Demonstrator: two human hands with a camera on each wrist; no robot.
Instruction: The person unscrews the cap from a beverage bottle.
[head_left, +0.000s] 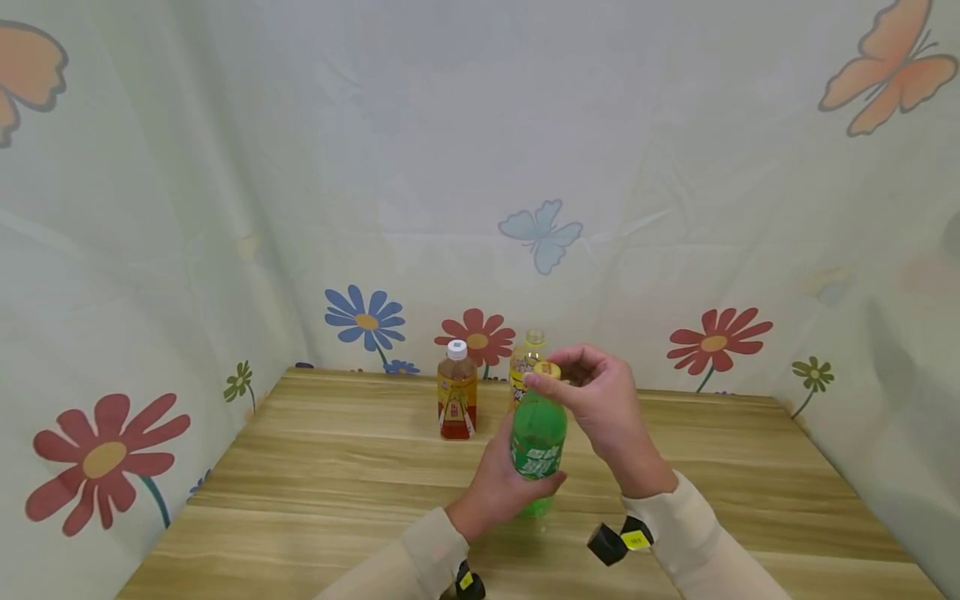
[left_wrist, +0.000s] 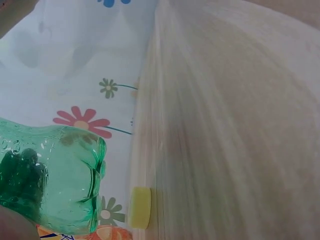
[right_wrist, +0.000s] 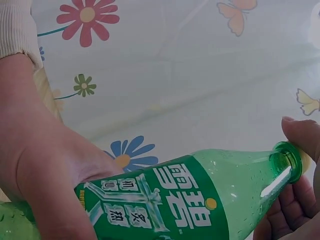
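Note:
My left hand grips a green plastic soda bottle around its label and holds it upright, with its base just over the table. In the right wrist view, the bottle's green label has white lettering. My right hand pinches a yellow cap at the bottle's mouth; whether the cap touches the rim I cannot tell. Behind the green bottle stands a yellow-labelled bottle, partly hidden, with no cap on its neck. Another yellow cap lies on the table in the left wrist view.
A bottle of reddish-brown drink with a white cap stands at the back, left of the yellow-labelled bottle. The wood-grain table is enclosed by a pale curtain printed with flowers and butterflies.

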